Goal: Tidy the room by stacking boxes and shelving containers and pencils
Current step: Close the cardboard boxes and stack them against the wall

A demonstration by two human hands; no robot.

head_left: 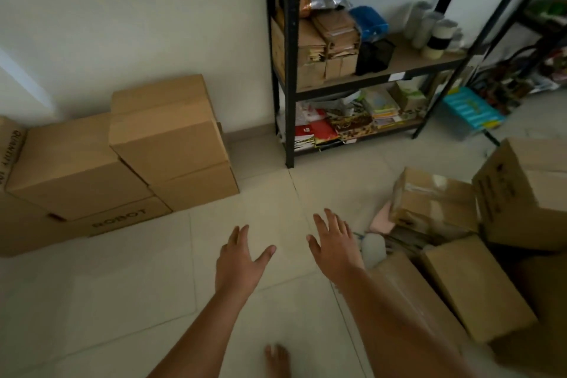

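Your bare foot shows at the bottom edge of the frame on the tiled floor. Above it, your left hand and right hand reach forward side by side, fingers spread, holding nothing. At left, stacked boxes stand against the wall. At lower right, loose boxes lie jumbled on the floor, just beside your right forearm. At upper center-right, the black shelf unit holds cartons, a blue container and paper goods. You see no pencils clearly; the frame is blurred.
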